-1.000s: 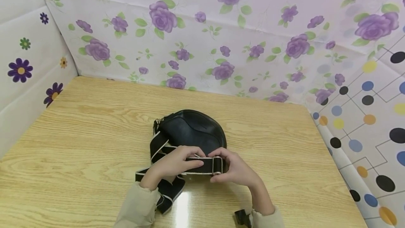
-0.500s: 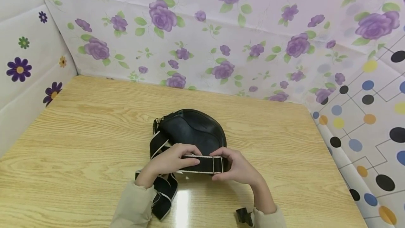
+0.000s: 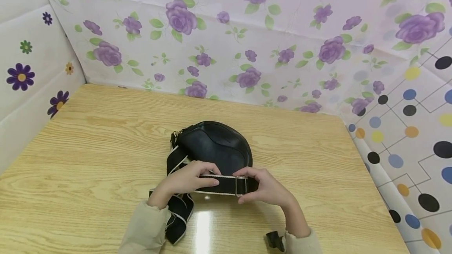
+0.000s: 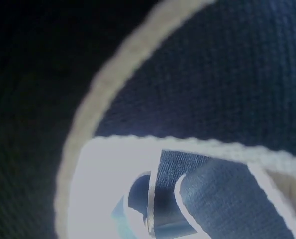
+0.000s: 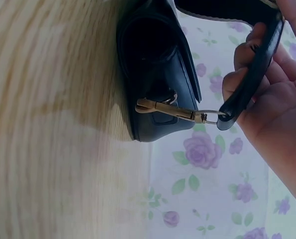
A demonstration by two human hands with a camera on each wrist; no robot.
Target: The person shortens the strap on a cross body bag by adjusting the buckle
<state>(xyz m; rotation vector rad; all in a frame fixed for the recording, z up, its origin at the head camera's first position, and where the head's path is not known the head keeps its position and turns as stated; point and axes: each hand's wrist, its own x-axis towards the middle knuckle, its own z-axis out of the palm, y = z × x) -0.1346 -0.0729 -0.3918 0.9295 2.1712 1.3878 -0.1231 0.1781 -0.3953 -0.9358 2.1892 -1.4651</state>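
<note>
A black crossbody bag [image 3: 212, 148] with a curved top lies on the table, its flat face up in the head view. Across its near edge stretches its black strap [image 3: 224, 184] with pale edging. My left hand [image 3: 190, 177] pinches the strap, thumb on the near side. The right hand [image 3: 266, 188] grips the strap's end just right of the metal slider buckle [image 3: 241, 186]. In the right wrist view, a gold-coloured swivel clasp [image 5: 172, 109] joins the bag to a leather strap tab [image 5: 252, 74], held by curled fingers. Only strap fabric [image 4: 207, 74] fills most of the left wrist view.
Loose strap loops [image 3: 178, 214] lie on the wooden table [image 3: 88, 167] by my left forearm. A small black object [image 3: 275, 241] sits at the right sleeve. Flowered sheeting [image 3: 219, 50] rises behind the table, with dotted sheeting [image 3: 409, 160] on the right.
My left hand has slid a little left with the strap, and the loose loops have shifted left too. The slider buckle now sits slightly farther from the right palm. The bag stays put.
</note>
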